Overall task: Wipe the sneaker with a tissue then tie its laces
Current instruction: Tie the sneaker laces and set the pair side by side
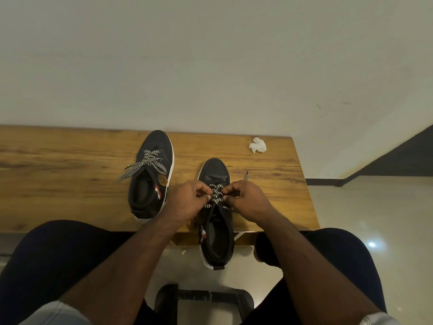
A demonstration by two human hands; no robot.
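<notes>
The wiping looks finished to me — the crumpled white tissue (257, 144) lies by itself near the far right corner of the long wooden table (58, 174), well apart from both shoes and from either hand. What is going on now is the lacing. The dark high-top sneaker with a white sole (216, 221) sits at the near edge of the table, its heel hanging out over the edge toward the person's lap and its toe pointing at the wall. Both hands are bunched over its tongue: the left hand (187, 202) has its fingers curled and pinched on the black-and-white checked laces (216, 195) from one side, and the right hand (248, 199) is closed on them from the other, the two almost touching across the crossing. One lace tip sticks up just beyond the right hand. Whether a first knot is already pulled down or a bow loop is being formed I cannot tell — the fingers hide the middle of it. I would judge the tying as under way but not done, since no finished bow shows. The matching second dark sneaker (151, 174) stands to the left, further back, with its checked laces lying loose across the upper, one end trailing onto the wood.
</notes>
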